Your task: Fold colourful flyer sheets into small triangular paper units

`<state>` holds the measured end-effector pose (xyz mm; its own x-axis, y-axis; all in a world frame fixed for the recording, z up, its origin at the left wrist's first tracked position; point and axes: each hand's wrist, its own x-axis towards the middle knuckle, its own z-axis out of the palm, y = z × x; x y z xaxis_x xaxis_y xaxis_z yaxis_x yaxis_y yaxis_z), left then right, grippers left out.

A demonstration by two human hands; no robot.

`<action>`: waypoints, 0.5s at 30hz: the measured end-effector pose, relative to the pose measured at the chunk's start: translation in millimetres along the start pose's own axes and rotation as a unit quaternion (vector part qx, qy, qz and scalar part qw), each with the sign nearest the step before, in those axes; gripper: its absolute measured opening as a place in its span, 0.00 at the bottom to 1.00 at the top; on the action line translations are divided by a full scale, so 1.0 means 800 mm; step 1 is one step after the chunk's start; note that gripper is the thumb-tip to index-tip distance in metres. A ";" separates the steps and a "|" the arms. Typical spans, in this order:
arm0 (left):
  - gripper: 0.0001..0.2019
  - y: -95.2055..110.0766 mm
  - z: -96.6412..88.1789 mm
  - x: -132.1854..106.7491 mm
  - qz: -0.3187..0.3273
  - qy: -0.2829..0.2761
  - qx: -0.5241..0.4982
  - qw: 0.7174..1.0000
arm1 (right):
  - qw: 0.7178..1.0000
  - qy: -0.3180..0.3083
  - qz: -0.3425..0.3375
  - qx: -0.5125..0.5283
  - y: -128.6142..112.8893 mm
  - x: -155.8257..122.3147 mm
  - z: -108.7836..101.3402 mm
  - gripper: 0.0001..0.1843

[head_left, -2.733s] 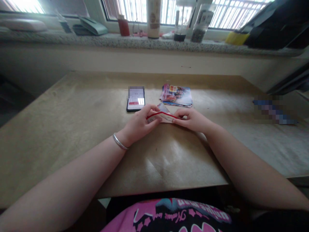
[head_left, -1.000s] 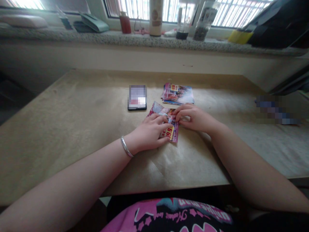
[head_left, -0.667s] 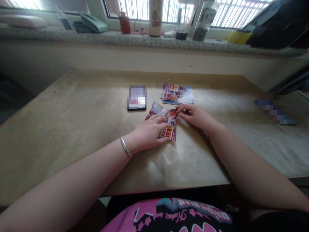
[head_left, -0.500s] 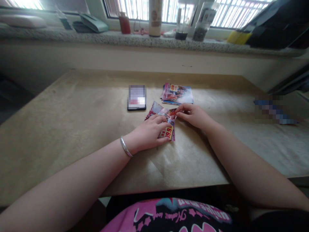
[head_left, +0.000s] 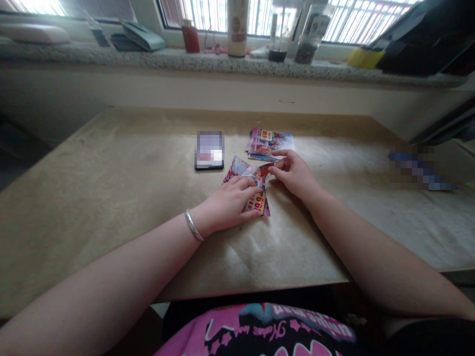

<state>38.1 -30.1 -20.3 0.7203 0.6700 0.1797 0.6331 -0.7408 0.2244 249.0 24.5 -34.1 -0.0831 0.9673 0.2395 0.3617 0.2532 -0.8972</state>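
Note:
A colourful printed leaflet [head_left: 260, 201], partly folded, lies on the brown paper-covered table [head_left: 111, 198]. My left hand [head_left: 230, 202], with a silver bangle on the wrist, presses down on the leaflet with curled fingers. My right hand [head_left: 293, 173] pinches the leaflet's far right corner and lifts it a little. Behind my right hand sits a small stack of similar leaflets [head_left: 265, 141].
A black phone [head_left: 210, 151] lies left of the stack. A blurred blue object [head_left: 419, 168] rests at the table's right. The stone window ledge [head_left: 148, 58] behind carries a bottle [head_left: 237, 27], a red cup [head_left: 190, 38], jars, a yellow item and a green case.
The leaflet went from being held edge-up between both hands to lying flat under my left hand. My right hand has since shifted up and left, pinching the corner.

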 end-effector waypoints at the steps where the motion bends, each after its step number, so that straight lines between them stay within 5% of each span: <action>1: 0.25 0.000 0.000 0.000 -0.001 0.001 -0.001 1.000 | 1.000 -0.002 0.008 0.016 -0.001 0.000 0.001 0.21; 15: 0.46 -0.004 0.013 -0.003 -0.035 0.041 -0.066 0.996 | 0.996 -0.038 0.069 0.039 -0.014 -0.012 0.011 0.12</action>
<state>37.2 -30.1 -31.5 0.6470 0.7253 0.2352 0.6340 -0.6831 0.3625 238.1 12.5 -29.8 -0.1096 0.9903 0.0853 0.3016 0.1149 -0.9465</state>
